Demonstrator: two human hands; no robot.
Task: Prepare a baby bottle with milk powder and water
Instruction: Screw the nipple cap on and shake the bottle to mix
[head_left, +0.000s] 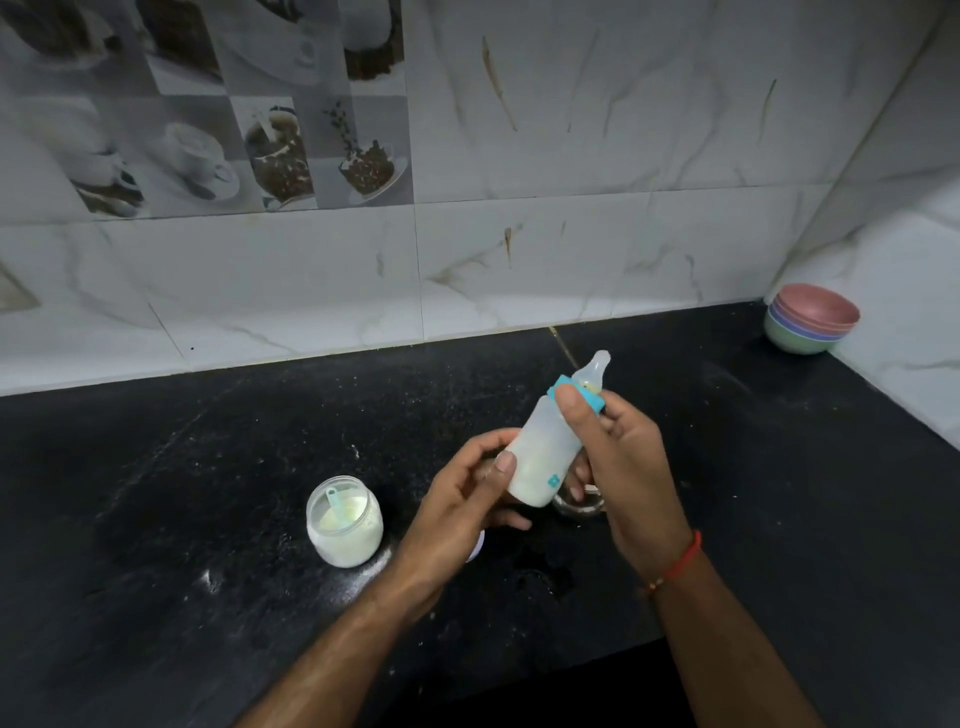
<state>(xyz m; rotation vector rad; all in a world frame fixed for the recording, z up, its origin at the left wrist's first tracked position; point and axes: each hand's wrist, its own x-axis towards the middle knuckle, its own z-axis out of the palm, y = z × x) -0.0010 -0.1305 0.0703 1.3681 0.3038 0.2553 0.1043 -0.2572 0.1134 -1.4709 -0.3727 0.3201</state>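
Note:
A baby bottle (540, 457) full of white milk is held above the black counter, tilted with its clear teat up and to the right. Its blue collar is screwed on. My right hand (623, 462) grips the bottle at the collar, thumb across the neck. My left hand (462, 499) holds the lower body, thumb on its side. An open glass jar of milk powder (344, 525) stands to the left on the counter, a pale green scoop resting inside.
A small glass vessel (579, 506) sits on the counter just behind the bottle, partly hidden by my fingers. A white lid (475, 551) peeks out under my left hand. Stacked pastel bowls (810, 319) stand in the far right corner. Powder specks dot the counter (208, 467).

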